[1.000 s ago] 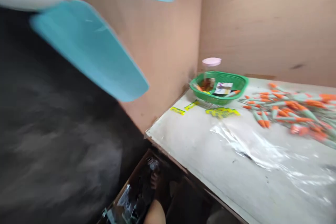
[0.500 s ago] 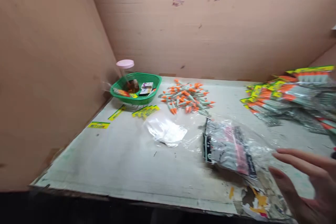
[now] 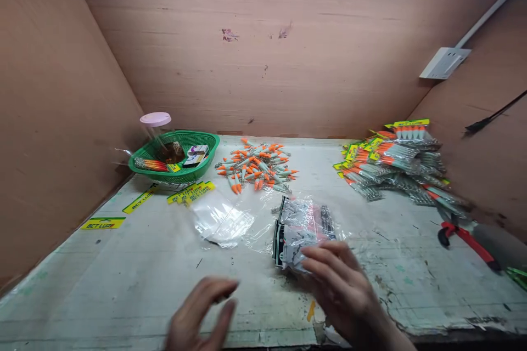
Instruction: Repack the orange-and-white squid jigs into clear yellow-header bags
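Observation:
My left hand (image 3: 201, 312) is low in the middle of the view, blurred, with thumb and fingers curved apart and nothing between them. My right hand (image 3: 343, 288) reaches over the near right corner of a stack of dark-edged printed plastic packets (image 3: 296, 230). Its fingers are loosely stretched; the thumb is hidden, and a firm hold on the packets is not visible. Left of the packets lie clear plastic bags (image 3: 222, 225). Behind them is a loose pile of orange-and-pale-green fishing lures (image 3: 257, 165) with metal hooks. Yellow "BCT LURE" header cards (image 3: 191, 193) lie beside the bags.
A green basket (image 3: 175, 175) at the back left holds a pink-lidded jar (image 3: 155, 119) and small packages. Bagged lures (image 3: 387, 162) are heaped at the back right. Red-handled pliers (image 3: 469, 244) lie on the right. Tall tan walls (image 3: 255, 66) enclose the table at the back and sides.
The view has shifted right and tilted upward, bringing the pliers and wall socket into sight. My right hand has moved from beside the packets onto them. My left hand has come into view.

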Tool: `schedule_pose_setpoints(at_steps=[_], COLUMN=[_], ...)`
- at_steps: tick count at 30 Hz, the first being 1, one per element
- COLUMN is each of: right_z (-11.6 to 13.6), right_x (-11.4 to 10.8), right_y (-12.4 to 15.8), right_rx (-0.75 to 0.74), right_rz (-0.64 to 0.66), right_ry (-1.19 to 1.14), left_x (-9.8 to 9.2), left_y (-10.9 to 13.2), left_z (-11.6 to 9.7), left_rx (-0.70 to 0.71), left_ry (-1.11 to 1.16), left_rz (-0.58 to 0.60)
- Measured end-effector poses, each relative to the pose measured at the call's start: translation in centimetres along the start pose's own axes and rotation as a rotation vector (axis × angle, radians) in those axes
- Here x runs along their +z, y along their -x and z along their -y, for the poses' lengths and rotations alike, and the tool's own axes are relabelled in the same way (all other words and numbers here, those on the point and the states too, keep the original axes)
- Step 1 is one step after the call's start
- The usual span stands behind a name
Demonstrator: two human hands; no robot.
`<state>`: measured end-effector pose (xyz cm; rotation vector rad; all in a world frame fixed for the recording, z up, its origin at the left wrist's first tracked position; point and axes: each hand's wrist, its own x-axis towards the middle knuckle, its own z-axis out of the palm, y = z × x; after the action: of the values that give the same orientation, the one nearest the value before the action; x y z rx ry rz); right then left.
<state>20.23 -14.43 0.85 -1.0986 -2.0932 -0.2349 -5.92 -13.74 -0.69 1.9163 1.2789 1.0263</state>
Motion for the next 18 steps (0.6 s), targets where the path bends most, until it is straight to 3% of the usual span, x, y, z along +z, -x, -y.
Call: schedule_pose_setpoints(at_steps=[4,8,15,18], right_z=[-0.4,-2.5,-3.8,-4.4], right_x=[1.2,1.4,1.9,1.7], right_y=[0.7,2.9,4.9,5.0], right_rx=[0.016,0.055,0.117,0.138], right_rz=[0.046,0.048,0.051,-0.002], right_ry=[0.096,0.148,0.091,0.028], left_x=[5.4,8.0,9.2,8.9], left_y=[-7.7,-13.4,-15.5,-15.6], left_z=[-1.7,-2.7,-2.6,-2.6], left_rx=[0.152,0.121,-0.011,-0.098], left_ry=[0.153,-0.014,-0.011,0.053], left_rz=[0.177,0.398,0.563,0.575])
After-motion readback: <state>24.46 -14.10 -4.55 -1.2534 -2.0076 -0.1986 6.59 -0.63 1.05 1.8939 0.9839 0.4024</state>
